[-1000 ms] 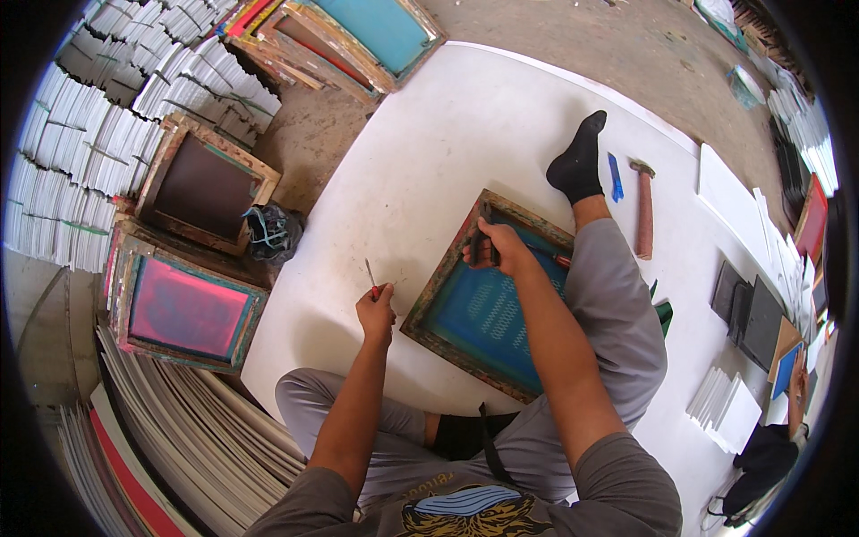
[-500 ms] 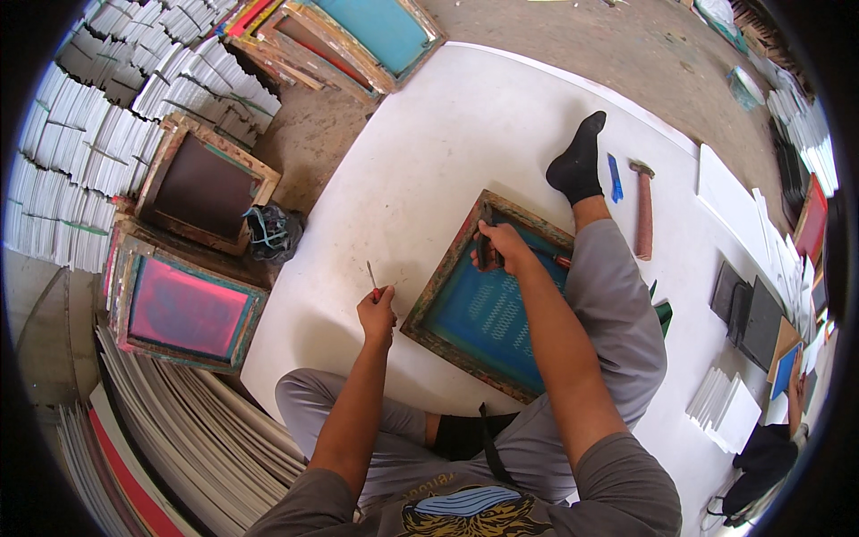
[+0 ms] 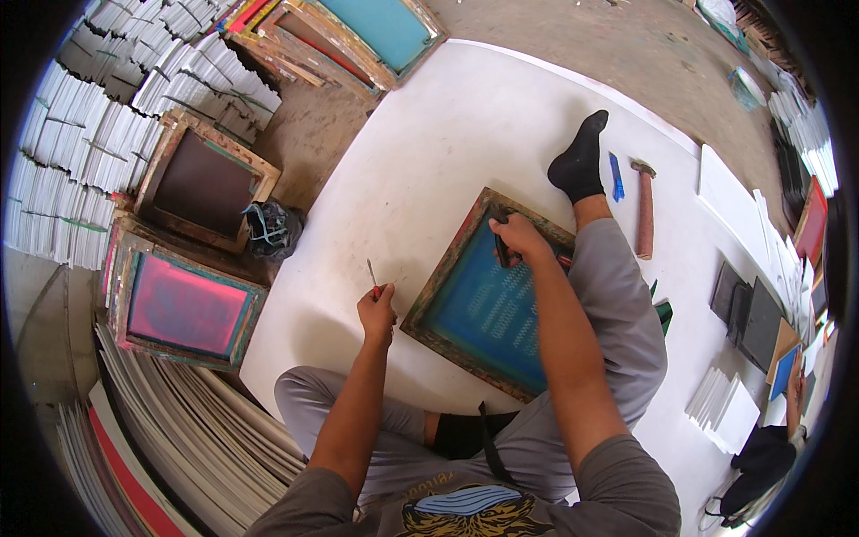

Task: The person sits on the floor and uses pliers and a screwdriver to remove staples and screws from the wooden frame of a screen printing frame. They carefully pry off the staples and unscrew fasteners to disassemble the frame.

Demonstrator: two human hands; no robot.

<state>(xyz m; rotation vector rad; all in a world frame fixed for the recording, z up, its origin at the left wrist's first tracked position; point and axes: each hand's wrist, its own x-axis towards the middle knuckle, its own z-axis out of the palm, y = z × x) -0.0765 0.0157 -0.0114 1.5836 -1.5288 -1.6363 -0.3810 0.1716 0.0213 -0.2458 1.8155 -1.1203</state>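
A wooden screen-printing frame (image 3: 450, 356) with blue-green mesh and rows of pale marks lies tilted before me, its right edge under my bent leg. My left hand (image 3: 377, 311) is closed around the red handle of a screwdriver (image 3: 371, 271), its thin metal shaft pointing up and away, left of the frame. Over the frame's far part, my right hand (image 3: 522, 238) grips dark-handled pliers (image 3: 502, 251); the fingers partly hide them. Beside my right wrist, a red and black tool handle (image 3: 564, 260) shows in part against my leg.
Right of my socked foot lie a blue cutter knife (image 3: 616, 176) and a hammer (image 3: 645, 210) on the white sheet (image 3: 429, 143). More frames (image 3: 190, 309) and a black plastic bag (image 3: 273, 229) stand left. Another person (image 3: 765, 465) is at the far right.
My right hand has moved slightly right and nearer with the pliers, away from the frame's far corner. My left hand and the screwdriver are almost unmoved.
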